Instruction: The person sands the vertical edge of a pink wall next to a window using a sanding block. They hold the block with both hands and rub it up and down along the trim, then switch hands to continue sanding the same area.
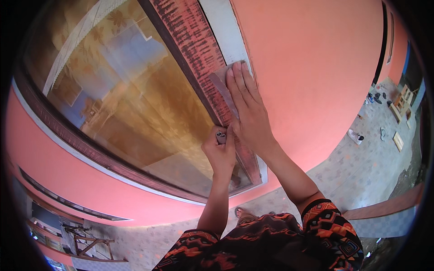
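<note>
A greyish-brown sheet of sandpaper lies against the wooden window frame, whose face is reddish pink with dark streaks. Flat on top of the sheet rests my right hand, its fingers stretched toward the frame's upper part. Just below and to the left, my left hand is closed around a rolled grey piece, which looks like sandpaper too. Whether roll and sheet are one piece I cannot tell, because my hands cover the place between them. The two hands touch or nearly touch.
Window glass with a yellowish curtain behind it fills the left side. A pink wall borders the white outer trim. On the tiled floor at right are shoes and a wooden pallet; a wooden trestle stands lower left.
</note>
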Motion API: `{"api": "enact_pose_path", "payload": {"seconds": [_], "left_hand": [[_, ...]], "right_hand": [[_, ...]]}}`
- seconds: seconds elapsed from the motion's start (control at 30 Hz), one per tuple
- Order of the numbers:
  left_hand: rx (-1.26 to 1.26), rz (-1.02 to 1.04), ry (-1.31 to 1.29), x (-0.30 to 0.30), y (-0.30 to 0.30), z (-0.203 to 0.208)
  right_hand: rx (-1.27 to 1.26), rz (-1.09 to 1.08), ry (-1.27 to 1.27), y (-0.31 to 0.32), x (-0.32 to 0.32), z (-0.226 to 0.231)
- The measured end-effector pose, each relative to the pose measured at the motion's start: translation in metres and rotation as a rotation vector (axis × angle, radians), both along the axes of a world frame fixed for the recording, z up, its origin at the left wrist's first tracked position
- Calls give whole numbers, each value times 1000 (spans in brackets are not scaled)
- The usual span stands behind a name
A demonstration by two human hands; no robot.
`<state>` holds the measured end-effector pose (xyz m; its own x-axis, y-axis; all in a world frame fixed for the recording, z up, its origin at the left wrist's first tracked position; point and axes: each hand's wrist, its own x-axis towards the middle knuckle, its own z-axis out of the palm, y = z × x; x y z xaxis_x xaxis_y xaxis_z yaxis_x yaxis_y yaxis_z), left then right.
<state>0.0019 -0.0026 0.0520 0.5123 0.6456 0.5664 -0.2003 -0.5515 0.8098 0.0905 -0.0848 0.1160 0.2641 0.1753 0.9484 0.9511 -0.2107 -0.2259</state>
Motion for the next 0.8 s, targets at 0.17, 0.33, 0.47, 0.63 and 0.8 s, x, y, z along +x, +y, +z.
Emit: {"api": "enact_pose_path", "payload": {"seconds": [0.17,0.33,0.47,0.63,0.8], "left_hand": [[55,22,-74,3,5,-8],[-10,-21,-17,2,-3,0],[4,-10,-40,1,2,-7],[1,-16,-79,5,1,-8],[3,-29,-121,11,1,-14]], "right_hand": [[14,4,-22,7,0,18],[-11,-3,25,-3,2,-29],[-2,-41,-13,1,-2,18],[-8,-30,32,0,0,1],[12,-19,63,-2,-2,-24]]}}
